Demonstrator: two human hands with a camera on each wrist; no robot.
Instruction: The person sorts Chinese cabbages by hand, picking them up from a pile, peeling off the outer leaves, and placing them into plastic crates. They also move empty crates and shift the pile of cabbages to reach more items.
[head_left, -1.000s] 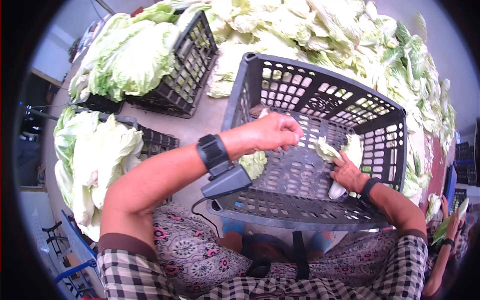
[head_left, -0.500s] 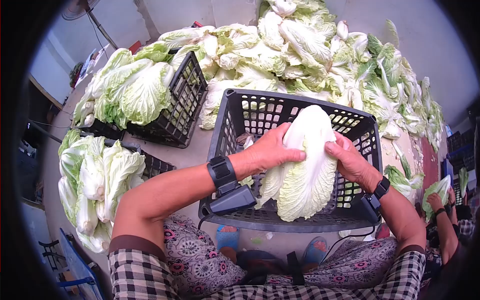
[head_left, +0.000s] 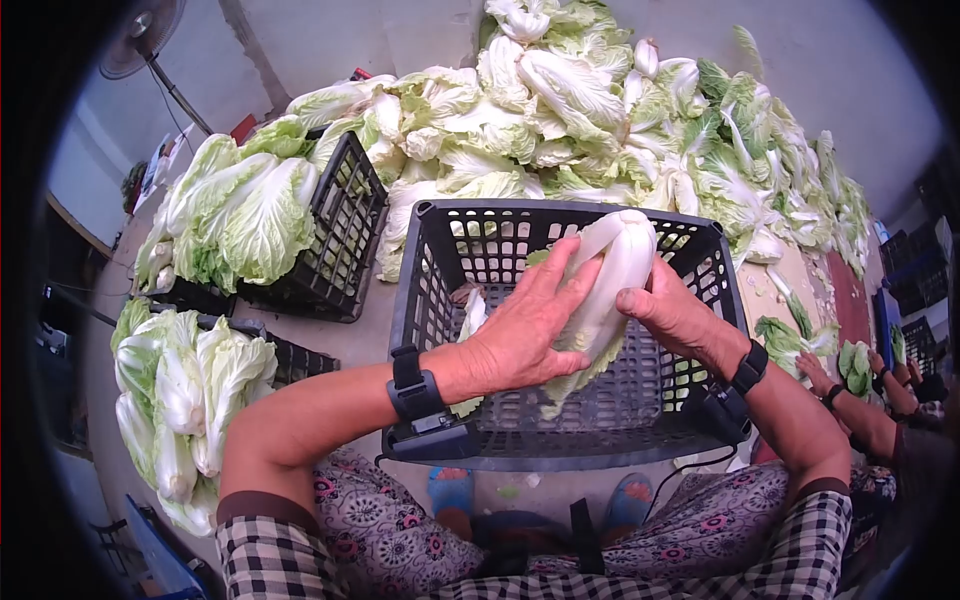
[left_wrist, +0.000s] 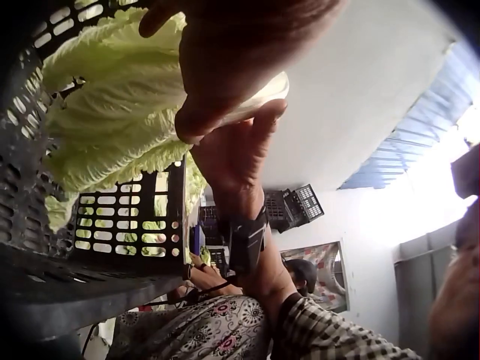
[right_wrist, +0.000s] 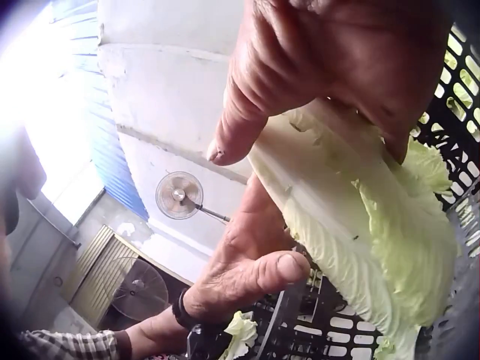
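Pale green and white, a heap of cabbages (head_left: 180,385) sits at about nine o'clock in the head view; a filled black crate (head_left: 345,235) stands at ten o'clock, beyond it.

Further right, the left hand (head_left: 515,335) reaches towards one o'clock; its fingers lie nearly straight and a little spread on the cabbage, with the thumb held out towards three o'clock; a broad, light touch like this seems best for steadying loose leaves without tearing them.

The held cabbage (head_left: 625,262) is tilted over the open crate (head_left: 600,459), its white base at one o'clock and its leafy end down at seven (the leaves look easy to crease); it lies under the left fingers and against the right thumb, between the two hands.

The right hand (head_left: 688,318) grips it from the four o'clock side, thumb on the near face, fingers round the far side, their tips partly hidden; the firm stem end probably bears that pressure well, so the grip would do best there; the big cabbage pile (head_left: 545,125) spreads from eleven round to two o'clock.
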